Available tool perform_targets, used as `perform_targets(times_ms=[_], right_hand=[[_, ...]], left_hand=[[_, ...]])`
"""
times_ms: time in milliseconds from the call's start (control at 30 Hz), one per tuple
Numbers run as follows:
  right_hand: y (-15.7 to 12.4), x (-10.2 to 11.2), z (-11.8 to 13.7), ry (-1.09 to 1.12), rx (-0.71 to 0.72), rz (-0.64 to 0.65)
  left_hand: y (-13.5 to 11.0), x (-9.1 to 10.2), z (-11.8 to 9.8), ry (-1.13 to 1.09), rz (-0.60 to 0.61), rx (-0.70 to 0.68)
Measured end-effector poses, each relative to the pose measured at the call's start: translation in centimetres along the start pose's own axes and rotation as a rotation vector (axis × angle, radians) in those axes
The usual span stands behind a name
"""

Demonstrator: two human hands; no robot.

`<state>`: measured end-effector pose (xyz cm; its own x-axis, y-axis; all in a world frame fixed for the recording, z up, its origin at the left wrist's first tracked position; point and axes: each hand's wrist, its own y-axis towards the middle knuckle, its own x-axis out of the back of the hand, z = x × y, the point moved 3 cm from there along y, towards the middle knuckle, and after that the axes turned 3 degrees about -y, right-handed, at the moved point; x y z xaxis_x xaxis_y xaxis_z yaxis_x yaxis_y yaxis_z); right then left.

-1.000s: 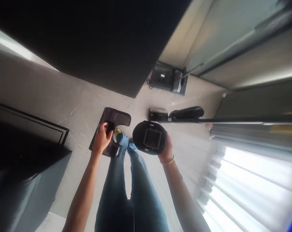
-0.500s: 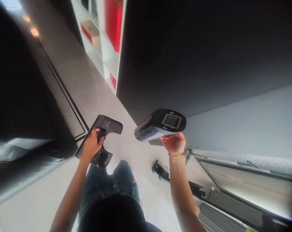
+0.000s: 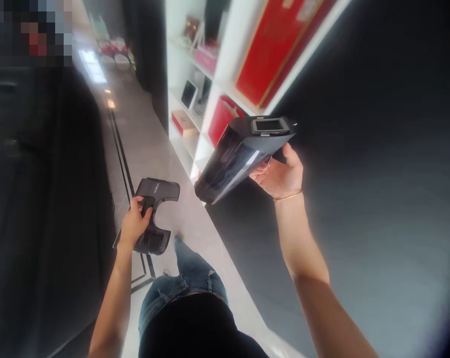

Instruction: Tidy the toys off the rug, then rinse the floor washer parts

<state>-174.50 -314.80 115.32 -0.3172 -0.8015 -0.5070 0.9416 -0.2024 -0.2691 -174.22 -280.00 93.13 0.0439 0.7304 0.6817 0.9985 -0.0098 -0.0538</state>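
Dark canister (image 3: pixel 237 158) higher than before

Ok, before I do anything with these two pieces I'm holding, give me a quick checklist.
1. Left hand gripping the C-shaped piece: ok.
2. Right hand holding the long container: ok.
3. Held pieces apart: ok, a gap shows between them.
4. Long container clear of the white shelf: cannot tell, they overlap in view.
5. Long container free of liquid: cannot tell.
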Motion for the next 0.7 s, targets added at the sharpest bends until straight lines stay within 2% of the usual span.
perform_targets(times_ms=[67, 167, 300, 367, 467, 567, 700], right_hand=[[3.9, -3.8, 1.9, -0.037, 0.02, 0.042], [13.0, -9.2, 5.0, -0.072, 0.025, 0.12], [24.6, -14.3, 7.2, -0.097, -0.027, 0.134], [29.5, -15.6, 7.5, -0.087, 0.016, 0.126], [36.1, -16.9, 7.7, -0.073, 0.114, 0.227], [41.8, -17.9, 7.9, -0.071, 0.187, 0.364], [48.8, -19.1, 8.3, -0.077, 0.355, 0.338]], left_hand=[[3.4, 0.8, -0.2, -0.044, -0.051, 0.009], [10.0, 1.3, -0.1, -0.1, -0.137, 0.056], [15.3, 2.2, 1.4, -0.13, -0.243, 0.184], [17.6, 2.5, 2.2, -0.129, -0.294, 0.231], [22.6, 2.8, 2.8, -0.134, -0.349, 0.268], [29.3, 3.1, 2.6, -0.155, -0.363, 0.272], [38.6, 3.6, 1.8, -0.182, -0.367, 0.236]])
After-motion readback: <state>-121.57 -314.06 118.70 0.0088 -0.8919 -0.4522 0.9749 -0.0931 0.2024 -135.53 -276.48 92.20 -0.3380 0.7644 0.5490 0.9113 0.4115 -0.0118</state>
